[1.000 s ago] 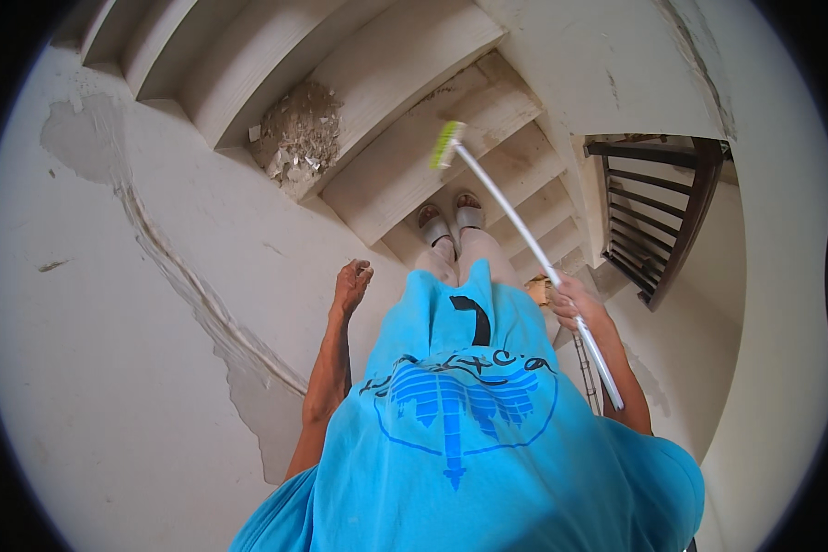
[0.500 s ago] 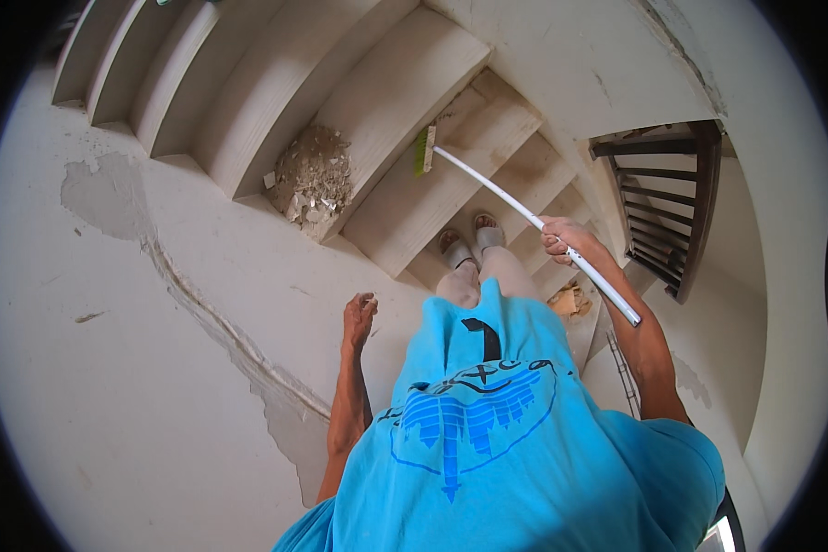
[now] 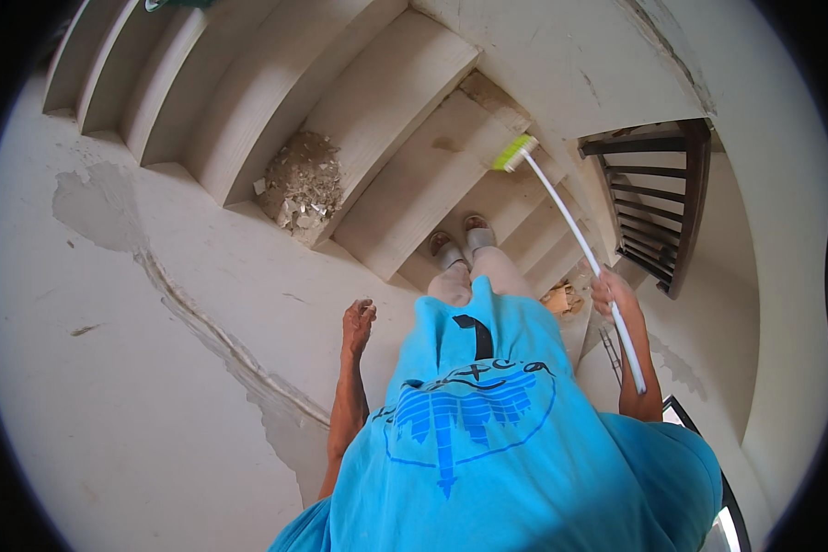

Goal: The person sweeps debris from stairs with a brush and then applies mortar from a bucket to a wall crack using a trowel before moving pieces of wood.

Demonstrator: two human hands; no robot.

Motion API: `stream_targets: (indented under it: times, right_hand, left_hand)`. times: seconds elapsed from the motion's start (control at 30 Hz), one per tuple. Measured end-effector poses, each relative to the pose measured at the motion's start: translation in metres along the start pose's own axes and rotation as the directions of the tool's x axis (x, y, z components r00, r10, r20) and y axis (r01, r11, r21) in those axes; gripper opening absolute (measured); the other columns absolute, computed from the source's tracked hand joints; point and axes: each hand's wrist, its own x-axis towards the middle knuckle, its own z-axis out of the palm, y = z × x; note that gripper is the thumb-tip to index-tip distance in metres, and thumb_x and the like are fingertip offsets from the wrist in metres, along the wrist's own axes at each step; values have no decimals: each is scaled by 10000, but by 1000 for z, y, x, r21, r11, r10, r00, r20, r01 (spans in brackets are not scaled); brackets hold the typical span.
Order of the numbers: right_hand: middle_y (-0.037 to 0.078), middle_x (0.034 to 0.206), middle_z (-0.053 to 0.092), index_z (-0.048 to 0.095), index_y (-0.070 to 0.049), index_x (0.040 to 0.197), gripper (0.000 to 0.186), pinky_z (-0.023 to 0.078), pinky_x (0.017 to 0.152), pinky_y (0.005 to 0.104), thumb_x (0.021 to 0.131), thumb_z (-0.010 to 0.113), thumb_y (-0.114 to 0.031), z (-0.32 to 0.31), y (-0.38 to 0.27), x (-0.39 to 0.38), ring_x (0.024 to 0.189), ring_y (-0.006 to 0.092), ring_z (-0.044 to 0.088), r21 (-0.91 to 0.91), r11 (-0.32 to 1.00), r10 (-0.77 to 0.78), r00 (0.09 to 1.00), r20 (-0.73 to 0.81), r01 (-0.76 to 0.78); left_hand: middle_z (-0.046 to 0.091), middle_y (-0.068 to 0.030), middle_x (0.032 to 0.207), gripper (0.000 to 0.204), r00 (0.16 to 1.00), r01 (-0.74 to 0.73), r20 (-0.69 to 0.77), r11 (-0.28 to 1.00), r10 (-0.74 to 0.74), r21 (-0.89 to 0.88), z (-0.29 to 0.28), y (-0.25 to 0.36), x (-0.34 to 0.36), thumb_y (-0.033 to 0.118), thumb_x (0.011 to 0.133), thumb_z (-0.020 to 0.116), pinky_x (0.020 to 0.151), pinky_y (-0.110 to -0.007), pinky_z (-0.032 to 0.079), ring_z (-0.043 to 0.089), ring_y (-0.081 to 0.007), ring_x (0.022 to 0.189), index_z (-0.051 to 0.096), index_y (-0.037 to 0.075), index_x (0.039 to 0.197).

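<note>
My right hand [image 3: 616, 293] is closed round the white handle of a broom [image 3: 569, 213]. The handle's upper end runs back along my right forearm. Its yellow-green bristle head [image 3: 515, 153] is slightly blurred, at the front edge of a stair step near the right-hand wall. My left hand [image 3: 359, 327] hangs in front of the left wall with its fingers curled in, and nothing shows in them. A heap of grey rubble and dust [image 3: 305, 189] lies on a higher step, against the left wall.
Concrete stairs [image 3: 391, 87] rise to the upper left. My sandalled feet [image 3: 458, 239] stand on a lower step. Brown scraps [image 3: 563, 297] lie further down. A dark railing [image 3: 695, 207] stands at the right. The left wall has a rough plastered crack [image 3: 216, 327].
The broom head has swept right across the step to its front edge, and my right hand has drawn back toward me and to the right. My left hand is almost unmoved.
</note>
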Motion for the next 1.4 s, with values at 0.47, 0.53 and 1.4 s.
stream_targets:
  times: [0.47, 0.53, 1.4]
  right_hand:
    - [-51, 584, 339, 337, -122, 1426, 486, 289, 305, 197, 947, 419, -134, 110, 18, 61, 404, 31, 317, -124, 990, 106, 938, 330, -69]
    - [-48, 587, 347, 353, -120, 1413, 469, 285, 300, 201, 948, 417, -136, 102, 19, 66, 396, 33, 316, -79, 994, 93, 960, 264, -74]
    - [-47, 615, 362, 381, -75, 1379, 470, 308, 299, 214, 911, 411, -102, 100, -55, 103, 390, 32, 323, -39, 995, -85, 986, 143, 91]
  left_hand:
    - [644, -112, 899, 407, 987, -84, 146, 993, 71, 86, -6, 27, 43, 287, 859, 577, 686, -305, 481, 624, -187, 806, 582, -23, 1122]
    - [644, -114, 905, 407, 988, -111, 111, 993, 106, 43, -15, 35, 46, 285, 862, 580, 695, -306, 479, 623, -187, 813, 579, -20, 1132]
    - [633, -89, 857, 363, 1000, 8, -9, 1000, -8, -19, -32, 13, 39, 258, 846, 589, 632, -278, 468, 609, -166, 750, 597, -8, 1094]
